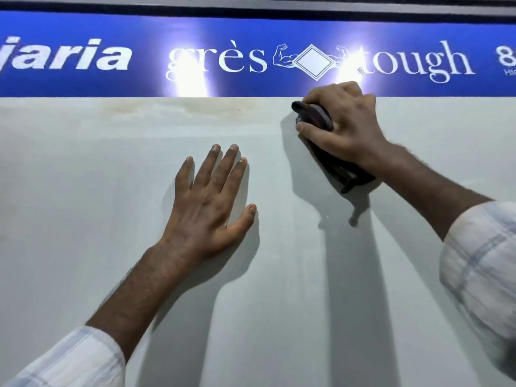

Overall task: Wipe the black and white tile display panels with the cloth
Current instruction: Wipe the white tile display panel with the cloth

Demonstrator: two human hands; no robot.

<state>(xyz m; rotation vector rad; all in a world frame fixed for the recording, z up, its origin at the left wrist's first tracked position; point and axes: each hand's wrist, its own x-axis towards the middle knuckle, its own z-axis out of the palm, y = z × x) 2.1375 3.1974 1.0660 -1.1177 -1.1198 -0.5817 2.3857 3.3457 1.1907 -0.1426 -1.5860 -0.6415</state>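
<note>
A large white tile panel (111,191) fills most of the view, with a faint brownish stain along its top edge at the centre. My right hand (346,127) presses a dark bunched cloth (318,115) against the panel near its top edge, right of centre; a tail of the cloth hangs out below my wrist. My left hand (212,196) lies flat on the panel with fingers spread, lower and to the left of the cloth, holding nothing. No black panel is in view.
A blue signboard (83,82) with white lettering runs across the top, directly above the panel, with two bright light reflections on it. Both my forearms show rolled pale checked sleeves. Shadows of my arms fall down the panel.
</note>
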